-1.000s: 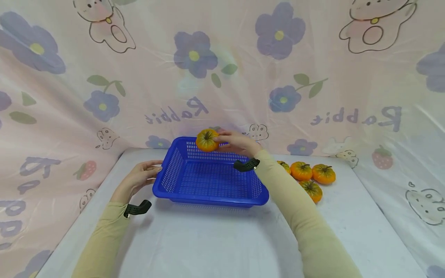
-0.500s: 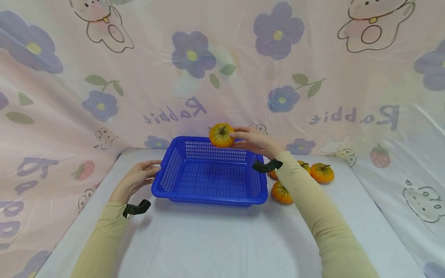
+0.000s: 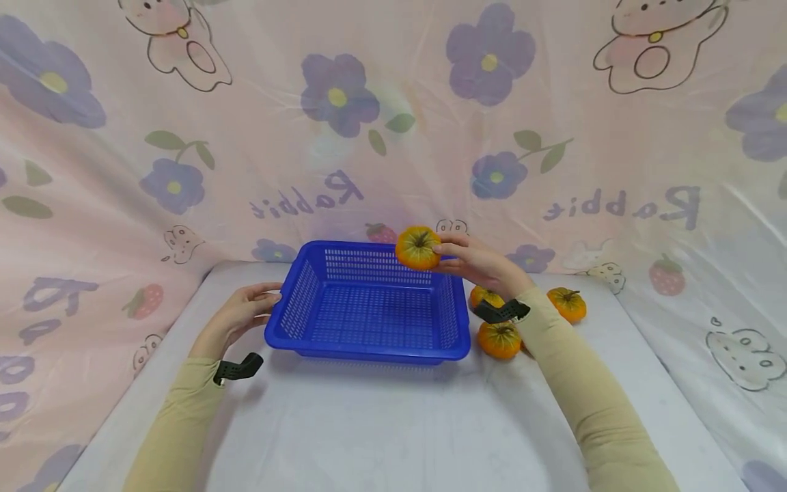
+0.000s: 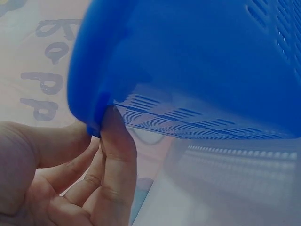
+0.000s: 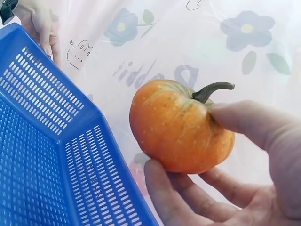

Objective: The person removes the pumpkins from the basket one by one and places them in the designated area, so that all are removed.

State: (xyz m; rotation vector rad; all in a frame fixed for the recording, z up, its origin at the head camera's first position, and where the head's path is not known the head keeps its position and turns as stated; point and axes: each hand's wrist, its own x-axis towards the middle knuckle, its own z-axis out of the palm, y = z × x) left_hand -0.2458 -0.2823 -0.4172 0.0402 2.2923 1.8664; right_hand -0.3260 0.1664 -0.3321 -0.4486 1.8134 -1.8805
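A blue plastic basket [image 3: 369,352] with slotted walls stands on the white table. My left hand [image 3: 246,311] pinches its left rim between thumb and fingers, seen close in the left wrist view, where the blue rim [image 4: 82,70] comes down to the fingertips. In my right hand [image 3: 476,261] is a small orange pumpkin [image 3: 418,248], raised by the basket's back right corner. The right wrist view shows the thumb on top of that pumpkin [image 5: 181,129], beside its dark curved stem, with fingers underneath.
More small pumpkins lie right of the basket: one near its wall [image 3: 486,297], one in front [image 3: 500,340], another farther right [image 3: 567,305]. The right forearm partly covers this group. A printed curtain [image 3: 393,171] hangs behind and beside the table.
My right hand has carried the pumpkin rightward from over the basket's back middle, rising a little, then dropping slightly. The left hand keeps its grip on the rim.
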